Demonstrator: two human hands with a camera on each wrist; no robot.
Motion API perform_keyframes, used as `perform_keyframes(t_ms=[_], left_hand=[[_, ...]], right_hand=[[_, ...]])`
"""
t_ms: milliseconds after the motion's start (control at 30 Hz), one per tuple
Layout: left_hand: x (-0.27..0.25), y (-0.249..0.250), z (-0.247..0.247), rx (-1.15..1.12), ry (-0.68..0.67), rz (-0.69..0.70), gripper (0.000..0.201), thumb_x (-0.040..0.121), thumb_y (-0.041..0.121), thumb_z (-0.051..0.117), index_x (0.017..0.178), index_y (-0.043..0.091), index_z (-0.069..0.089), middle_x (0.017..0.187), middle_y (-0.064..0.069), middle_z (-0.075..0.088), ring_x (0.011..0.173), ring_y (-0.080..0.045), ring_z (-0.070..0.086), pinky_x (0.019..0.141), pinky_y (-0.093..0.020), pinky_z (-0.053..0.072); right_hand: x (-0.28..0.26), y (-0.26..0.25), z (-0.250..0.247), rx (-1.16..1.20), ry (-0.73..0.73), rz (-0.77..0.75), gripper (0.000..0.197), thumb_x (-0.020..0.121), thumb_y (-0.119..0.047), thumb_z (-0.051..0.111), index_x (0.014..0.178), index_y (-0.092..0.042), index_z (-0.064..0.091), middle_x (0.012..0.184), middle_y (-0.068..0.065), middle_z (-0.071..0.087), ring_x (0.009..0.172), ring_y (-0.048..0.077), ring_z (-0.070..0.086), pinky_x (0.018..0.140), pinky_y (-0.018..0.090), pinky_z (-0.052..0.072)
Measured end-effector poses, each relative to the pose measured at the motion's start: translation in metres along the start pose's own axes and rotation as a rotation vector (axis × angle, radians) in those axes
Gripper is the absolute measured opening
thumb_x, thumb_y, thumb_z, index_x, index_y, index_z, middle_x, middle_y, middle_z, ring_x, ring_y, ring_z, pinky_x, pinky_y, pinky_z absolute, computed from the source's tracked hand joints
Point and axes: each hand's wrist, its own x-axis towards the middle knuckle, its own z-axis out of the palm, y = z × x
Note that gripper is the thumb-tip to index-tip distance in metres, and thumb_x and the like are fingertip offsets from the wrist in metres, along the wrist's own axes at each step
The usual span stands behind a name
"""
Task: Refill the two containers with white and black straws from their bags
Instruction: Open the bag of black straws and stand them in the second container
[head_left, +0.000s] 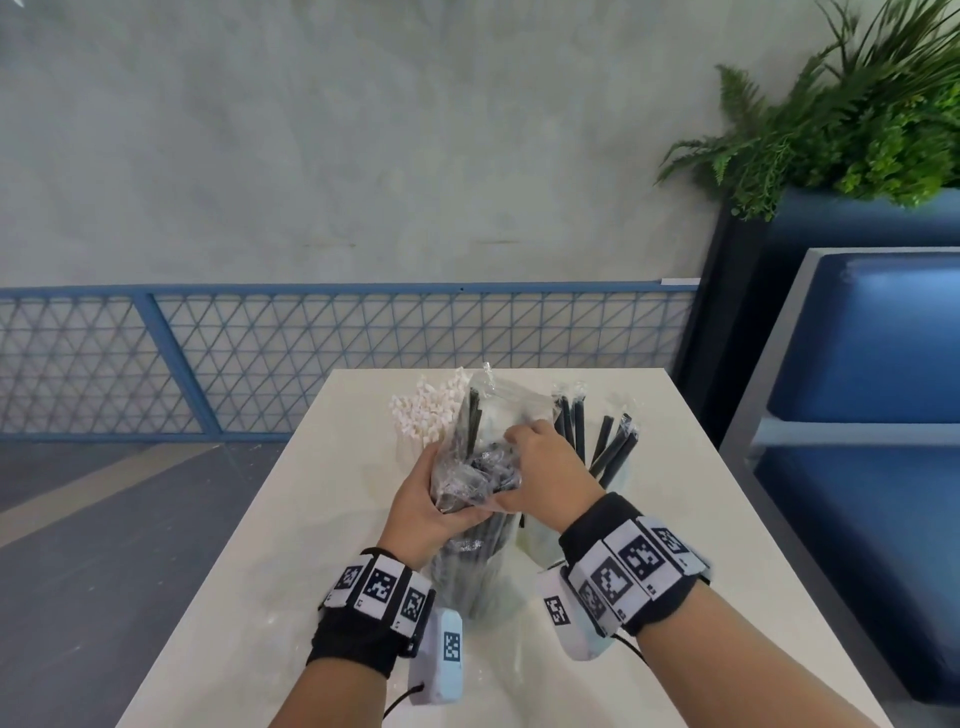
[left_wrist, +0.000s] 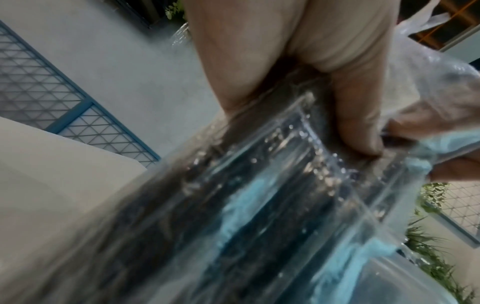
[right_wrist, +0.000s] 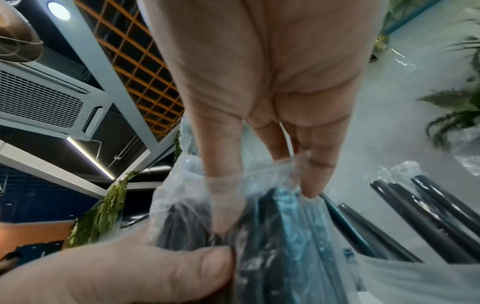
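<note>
A clear plastic bag of black straws (head_left: 467, 566) stands upright on the white table (head_left: 260, 597). My left hand (head_left: 431, 499) grips it round the middle, thumb pressed on the plastic (left_wrist: 358, 123). At the bag's open mouth my right hand (head_left: 535, 457) has its thumb and fingers curled round the tops of the black straws (right_wrist: 272, 246), with plastic film over the thumb. Behind the bag on the left stands a container of white straws (head_left: 426, 415). Right of my hand, a clear container (head_left: 540, 540) holds a few black straws (head_left: 613, 447).
The table's far edge (head_left: 493, 371) lies just behind the containers. A blue mesh railing (head_left: 311, 353) runs beyond it. A blue bench (head_left: 872, 389) and a planter with ferns (head_left: 857, 114) stand to the right.
</note>
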Motion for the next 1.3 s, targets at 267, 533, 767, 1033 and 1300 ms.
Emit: perform_keyframes(t_ms=[267,533,767,1033,1300], left_hand=[[-0.003,-0.004,-0.002,-0.006,-0.007,-0.026,0.105,0.042,0.034,0.092,0.133,0.017,0.043,0.113,-0.006,0.068,0.108,-0.023,0.064,0.099,-0.048,0.047],[-0.003,-0.003,-0.001,0.066,0.053,0.004,0.068,0.058,0.000,0.085,0.116,0.014,0.053,0.098,0.008,0.066,0.085,0.009,0.063,0.079,-0.009,0.049],[0.001,-0.010,-0.004,0.103,0.056,-0.001,0.071,0.058,0.003,0.086,0.119,0.012,0.052,0.098,0.009,0.065,0.093,-0.003,0.062,0.077,-0.008,0.048],[-0.002,-0.017,-0.005,0.077,-0.038,-0.009,0.079,0.052,0.011,0.090,0.118,0.026,0.050,0.109,0.005,0.067,0.102,-0.005,0.064,0.088,-0.023,0.050],[-0.001,-0.020,-0.001,-0.013,-0.061,-0.012,0.094,0.042,0.027,0.090,0.126,0.017,0.049,0.113,-0.003,0.068,0.107,-0.016,0.065,0.091,-0.034,0.051]], right_hand=[[0.005,0.006,0.011,0.044,0.103,-0.020,0.028,0.074,-0.015,0.072,0.100,-0.011,0.063,0.104,0.009,0.061,0.084,0.019,0.054,0.075,0.023,0.042],[0.009,0.010,0.005,0.211,0.155,-0.041,0.007,0.080,-0.011,0.067,0.085,-0.010,0.071,0.086,0.005,0.072,0.068,0.008,0.054,0.061,0.005,0.037],[0.007,0.003,-0.027,0.168,0.167,-0.145,0.015,0.075,-0.015,0.073,0.089,-0.013,0.067,0.083,-0.005,0.064,0.069,-0.003,0.054,0.069,0.008,0.038],[0.007,0.000,0.010,-0.313,0.024,-0.124,0.051,0.082,-0.036,0.061,0.128,-0.023,0.042,0.121,0.012,0.049,0.109,0.031,0.048,0.097,0.036,0.040],[0.006,0.003,0.013,-0.336,-0.079,-0.168,0.042,0.088,-0.031,0.053,0.125,-0.014,0.042,0.103,0.014,0.063,0.097,0.032,0.061,0.072,0.033,0.044]])
